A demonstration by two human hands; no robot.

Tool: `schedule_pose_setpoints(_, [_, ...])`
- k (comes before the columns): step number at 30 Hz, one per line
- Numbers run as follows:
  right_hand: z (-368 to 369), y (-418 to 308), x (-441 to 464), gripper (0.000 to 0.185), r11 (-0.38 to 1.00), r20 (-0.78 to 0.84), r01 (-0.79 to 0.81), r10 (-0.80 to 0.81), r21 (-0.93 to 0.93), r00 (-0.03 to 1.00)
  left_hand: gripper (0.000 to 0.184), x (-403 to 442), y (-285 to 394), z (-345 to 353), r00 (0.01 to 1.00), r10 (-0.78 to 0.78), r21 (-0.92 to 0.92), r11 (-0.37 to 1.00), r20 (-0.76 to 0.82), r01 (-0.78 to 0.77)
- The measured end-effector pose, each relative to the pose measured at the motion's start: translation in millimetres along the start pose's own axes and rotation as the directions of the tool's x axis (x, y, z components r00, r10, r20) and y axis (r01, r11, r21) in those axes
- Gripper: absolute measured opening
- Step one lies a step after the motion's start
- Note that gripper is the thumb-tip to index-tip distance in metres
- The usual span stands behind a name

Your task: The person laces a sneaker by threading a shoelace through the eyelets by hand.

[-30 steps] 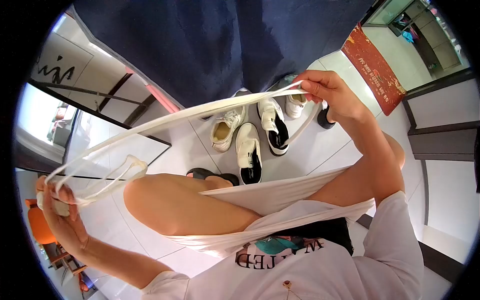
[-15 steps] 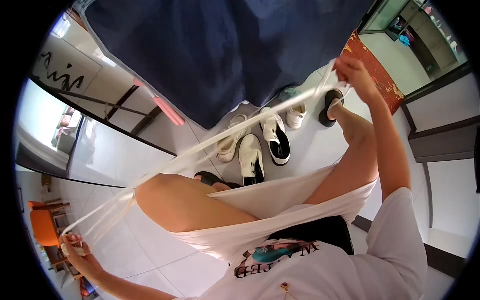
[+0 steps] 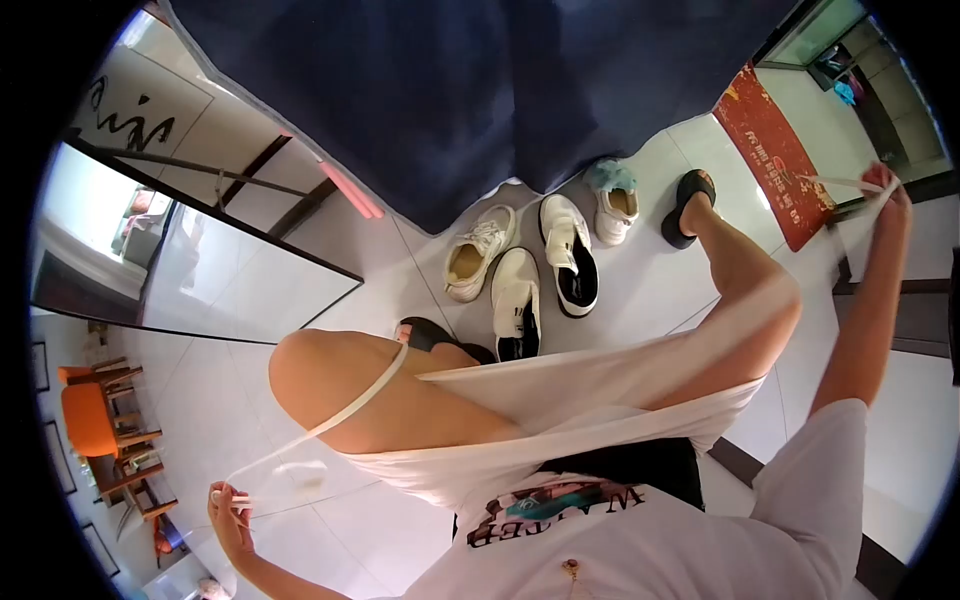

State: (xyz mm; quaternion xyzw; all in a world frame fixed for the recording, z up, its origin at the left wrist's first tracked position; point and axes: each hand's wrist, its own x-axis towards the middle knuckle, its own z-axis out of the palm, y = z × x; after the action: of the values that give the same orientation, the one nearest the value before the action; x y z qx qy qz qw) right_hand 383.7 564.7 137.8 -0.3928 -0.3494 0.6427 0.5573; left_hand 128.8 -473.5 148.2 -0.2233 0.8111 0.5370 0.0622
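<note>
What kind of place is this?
Perhaps a home or small shop entrance: white shoes sit on the tiled floor, with a red mat and an orange chair farther off.

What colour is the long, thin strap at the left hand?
Off-white: the long, thin strap at the left hand shows best in the head view.

Home-like interior, tiled floor, white shoes, red mat, orange chair

A white shirt, short plain sleeves, bears a multicoloured print with dark capitals at 5 o'clock, beside a small gold-toned pendant. The lower garment is pale; a black open-toed sandal shows at 2 o'clock.
</note>
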Motion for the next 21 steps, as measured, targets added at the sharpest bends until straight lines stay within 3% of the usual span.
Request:
schedule_pose_setpoints(2, [-67.0,-43.2,89.5,0.026,0.998,-0.021,-0.002,0.004,0.07,1.0,0.011,1.0,-4.8,5.4,0.995,-0.055,-0.257,0.966,-0.077,0.034])
schedule_pose_setpoints(4, [-150.8,-89.3,183.8,0.035,0.992,-0.054,-0.027,0.034,0.125,0.998,0.011,13.0,-11.5,6.2,0.999,-0.04,-0.232,0.972,-0.025,0.033])
schedule_pose_setpoints(6, [-170.0,-119.8,114.2,0.033,0.981,-0.175,0.142,-0.164,-0.129,0.971,0.011,19.8,-13.0,9.1,0.999,-0.023,-0.214,0.976,0.031,0.029])
schedule_pose_setpoints(8, [-209.9,-138.1,73.4,0.031,0.881,-0.239,0.218,-0.339,-0.42,0.91,0.011,24.7,-7.6,16.7,0.978,-0.102,-0.092,0.988,0.184,0.121])
schedule_pose_setpoints(11, [-283.2,-148.6,28.1,0.029,0.508,-0.254,0.075,-0.547,-0.858,0.798,0.011,27.1,-11.4,38.5,0.975,-0.047,-0.074,0.995,0.218,0.065])
schedule_pose_setpoints(14, [-347.3,-126.7,-21.7,0.03,0.036,-0.294,-0.338,-0.584,-0.941,0.757,0.01,34.7,-7.5,42.9,0.978,-0.08,-0.011,0.996,0.191,0.083])
schedule_pose_setpoints(15, [-357.5,-113.7,-32.1,0.03,-0.064,-0.353,-0.443,-0.508,-0.894,0.786,0.01,42.4,-9.4,39.2,0.978,-0.08,-0.012,0.996,0.192,0.084])
schedule_pose_setpoints(17, [-376.8,-83.1,-41.2,0.032,-0.114,-0.552,-0.566,-0.132,-0.817,0.823,0.009,55.9,-7.1,37.4,0.988,0.108,-0.051,0.993,0.113,-0.103])
schedule_pose_setpoints(19, [-348.9,-57.9,-51.3,0.032,-0.491,-0.426,-0.422,-0.112,-0.762,0.898,0.008,56.4,16.3,45.1,0.986,0.154,-0.052,0.987,0.065,-0.151])
schedule_pose_setpoints(20, [-322.1,-43.5,-54.1,0.034,-0.632,-0.284,-0.308,-0.143,-0.711,0.948,0.008,57.0,31.6,52.3,0.962,0.266,-0.013,0.964,0.054,-0.266])
schedule_pose_setpoints(21, [-281.4,-27.4,-62.9,0.036,-0.678,-0.116,-0.198,-0.165,-0.707,0.979,0.008,56.0,49.2,59.3,0.926,0.375,0.029,0.926,0.046,-0.377])
